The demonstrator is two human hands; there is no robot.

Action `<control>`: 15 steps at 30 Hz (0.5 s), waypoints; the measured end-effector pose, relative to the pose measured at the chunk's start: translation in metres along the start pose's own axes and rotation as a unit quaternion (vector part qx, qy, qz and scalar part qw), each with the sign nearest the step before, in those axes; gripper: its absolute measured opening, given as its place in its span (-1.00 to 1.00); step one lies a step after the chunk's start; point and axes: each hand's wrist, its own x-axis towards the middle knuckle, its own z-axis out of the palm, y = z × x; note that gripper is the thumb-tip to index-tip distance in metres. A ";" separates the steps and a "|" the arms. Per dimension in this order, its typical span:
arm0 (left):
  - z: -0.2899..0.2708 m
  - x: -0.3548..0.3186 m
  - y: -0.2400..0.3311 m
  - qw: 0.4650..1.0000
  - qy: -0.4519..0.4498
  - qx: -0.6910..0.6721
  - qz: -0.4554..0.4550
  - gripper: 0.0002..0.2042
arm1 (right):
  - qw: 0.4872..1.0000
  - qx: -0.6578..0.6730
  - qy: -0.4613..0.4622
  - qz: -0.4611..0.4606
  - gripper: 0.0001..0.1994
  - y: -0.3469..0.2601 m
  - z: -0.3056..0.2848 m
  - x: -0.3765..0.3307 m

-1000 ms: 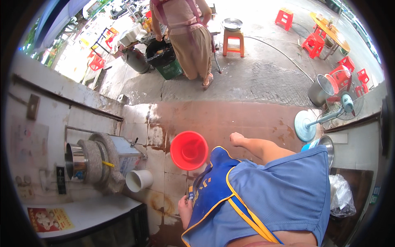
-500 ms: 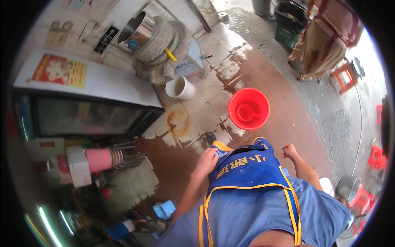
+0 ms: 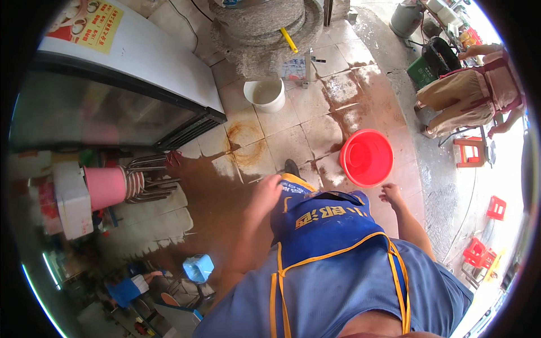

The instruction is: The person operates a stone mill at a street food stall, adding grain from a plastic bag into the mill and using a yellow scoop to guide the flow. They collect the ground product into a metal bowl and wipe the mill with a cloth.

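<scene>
My left hand [image 3: 266,190] hangs beside my blue apron [image 3: 321,222], fingers loosely curled, holding nothing that I can see. My right hand [image 3: 391,194] hangs on the other side with fingers spread and empty, just below a red plastic basin [image 3: 366,158] that stands on the wet tiled floor. The basin is nearest to my right hand, with a small gap between them. The toe of my dark shoe [image 3: 291,167] shows above the apron.
A white bucket [image 3: 265,93] stands by a stone grinder [image 3: 265,25]. A glass-door cooler [image 3: 112,90] lies to the left, with stacked pink stools [image 3: 121,183] below it. Another person [image 3: 470,96] bends over at the right, near red stools [image 3: 470,151].
The view has swung further left; the red basin and the other person have shifted toward the right. My arms stay hanging at my sides.
</scene>
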 end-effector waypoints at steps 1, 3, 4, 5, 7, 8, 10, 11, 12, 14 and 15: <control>-0.017 0.004 -0.020 0.999 0.027 0.020 -0.004 -0.71 | 1.000 0.007 -0.021 -0.007 -0.73 -0.028 0.031 -0.006; -0.062 0.026 -0.040 0.999 0.006 0.046 -0.008 -0.69 | 0.995 -0.022 -0.080 -0.063 -0.71 -0.077 0.079 -0.017; -0.089 0.036 -0.031 0.994 -0.029 0.081 -0.069 -0.69 | 0.991 -0.023 -0.099 -0.091 -0.71 -0.105 0.104 -0.031; -0.099 0.045 -0.054 0.997 0.035 0.069 0.004 -0.68 | 0.985 -0.026 -0.120 -0.120 -0.71 -0.133 0.127 -0.049; -0.128 0.074 -0.062 0.996 0.064 0.061 0.033 -0.69 | 0.975 -0.066 -0.169 -0.131 -0.70 -0.166 0.156 -0.064; -0.140 0.090 -0.059 0.995 0.070 0.057 0.042 -0.69 | 0.973 -0.080 -0.175 -0.128 -0.70 -0.171 0.165 -0.064; -0.165 0.115 -0.047 0.993 0.085 0.054 0.058 -0.69 | 0.968 -0.106 -0.192 -0.125 -0.70 -0.180 0.175 -0.062; -0.176 0.128 -0.043 0.994 0.087 0.028 0.057 -0.69 | 0.968 -0.107 -0.192 -0.124 -0.70 -0.183 0.177 -0.057; -0.185 0.140 -0.038 0.994 0.088 0.002 0.057 -0.70 | 0.975 -0.093 -0.179 -0.097 -0.70 -0.185 0.175 -0.048; -0.207 0.160 -0.028 0.992 0.100 -0.038 0.060 -0.70 | 0.985 -0.061 -0.155 -0.043 -0.69 -0.185 0.169 -0.027; -0.219 0.172 -0.023 0.990 0.110 -0.053 0.066 -0.70 | 0.993 -0.024 -0.112 -0.029 -0.73 -0.182 0.164 -0.017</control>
